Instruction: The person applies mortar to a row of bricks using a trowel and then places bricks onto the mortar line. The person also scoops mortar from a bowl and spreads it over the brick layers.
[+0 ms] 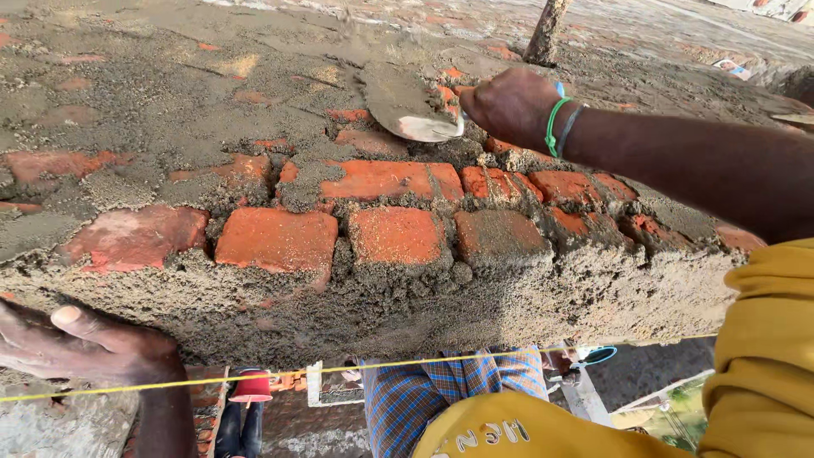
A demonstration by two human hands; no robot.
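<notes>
Nearest the camera, a yellow cloth sleeve (pixel 763 339) leads up the right arm to the right hand (pixel 509 103), its fingers curled tight around the handle of a mortar-caked steel trowel (pixel 405 106), whose blade lies flat on wet grey mortar just left of the knuckles. The left hand (pixel 80 343) rests with fingers spread nearly flat against the wall's mortared near edge, holding nothing. Between the hands run orange-red bricks (pixel 394 233) bedded in mortar; a taut yellow string line (pixel 339 371) passes below the left fingers, outdoors.
</notes>
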